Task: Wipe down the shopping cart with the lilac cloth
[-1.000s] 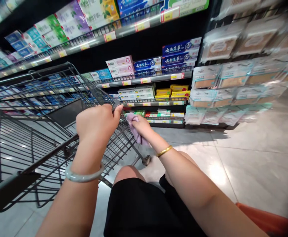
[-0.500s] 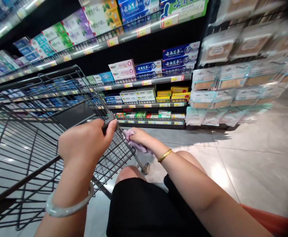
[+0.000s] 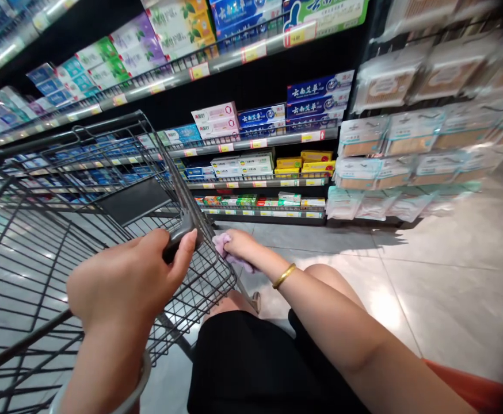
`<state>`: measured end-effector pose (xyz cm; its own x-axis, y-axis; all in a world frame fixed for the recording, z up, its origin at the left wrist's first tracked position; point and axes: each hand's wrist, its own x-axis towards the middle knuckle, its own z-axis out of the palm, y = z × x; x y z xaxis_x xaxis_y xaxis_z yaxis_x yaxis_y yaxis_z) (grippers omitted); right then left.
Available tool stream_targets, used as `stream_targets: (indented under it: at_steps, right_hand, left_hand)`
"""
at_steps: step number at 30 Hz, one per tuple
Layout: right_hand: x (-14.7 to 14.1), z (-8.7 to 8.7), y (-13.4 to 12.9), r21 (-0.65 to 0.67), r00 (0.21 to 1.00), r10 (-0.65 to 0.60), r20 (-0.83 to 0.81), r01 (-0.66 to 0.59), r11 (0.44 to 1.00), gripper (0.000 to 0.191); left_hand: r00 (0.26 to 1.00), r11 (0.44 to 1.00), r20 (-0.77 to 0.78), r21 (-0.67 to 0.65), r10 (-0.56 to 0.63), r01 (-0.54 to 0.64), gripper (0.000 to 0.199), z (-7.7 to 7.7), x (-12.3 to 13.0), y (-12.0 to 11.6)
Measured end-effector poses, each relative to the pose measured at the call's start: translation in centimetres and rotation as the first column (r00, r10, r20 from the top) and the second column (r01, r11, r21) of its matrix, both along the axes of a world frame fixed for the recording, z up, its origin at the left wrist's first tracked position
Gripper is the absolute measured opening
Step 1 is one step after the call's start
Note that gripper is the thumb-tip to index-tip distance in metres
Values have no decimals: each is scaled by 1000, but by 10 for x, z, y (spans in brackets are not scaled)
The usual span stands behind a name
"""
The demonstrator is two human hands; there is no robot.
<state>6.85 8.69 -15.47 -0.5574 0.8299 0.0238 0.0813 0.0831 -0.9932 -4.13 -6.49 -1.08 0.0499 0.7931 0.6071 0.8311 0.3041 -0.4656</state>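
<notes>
A black wire shopping cart (image 3: 39, 270) stands tilted in view at my left. My left hand (image 3: 122, 276) is closed around the dark top rim of the cart near its corner, thumb over the plastic corner piece (image 3: 186, 227). My right hand (image 3: 243, 244) is closed on a crumpled light purple cloth (image 3: 222, 242), holding it against the cart's outer side, below that corner. Its fingers are partly hidden by the cloth.
Shelves with toothpaste boxes (image 3: 318, 92) stand ahead. Hanging packs (image 3: 407, 132) are at the right. A cart wheel (image 3: 256, 302) shows by my knee on the grey tiled floor (image 3: 428, 270). Something orange-red (image 3: 467, 382) is at the lower right.
My left hand and the cart corner under it have moved down and left, nearer to me. My right hand with the cloth has shifted slightly left and down.
</notes>
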Motion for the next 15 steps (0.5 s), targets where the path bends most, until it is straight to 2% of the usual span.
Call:
stream_targets:
  at_steps: [3,6,8,12,15]
  right_hand:
    - [-8,8,-2,-31,985,-64,-159,60,998,14]
    - [-9,16,1,-75,955,-138,-263,122,990,25]
    - [-6,14,2,-92,951,-135,-279,113,989,22]
    - [-6,7,-5,-96,956,-51,-287,24,995,13]
    - [-11,11,-13,-123,931,-116,-346,78,989,16]
  left_hand:
    - [999,1000,45,5,-2,2,53,0,4,-6]
    - [998,1000,68,14,-8,7,51,1,9,-11]
    - [997,1000,67,7,-27,27,49,1,9,-15]
    - [993,1000,113,-23,-19,21,48,2,6,-21]
    - [983,1000,182,14,-14,11,52,3,7,-25]
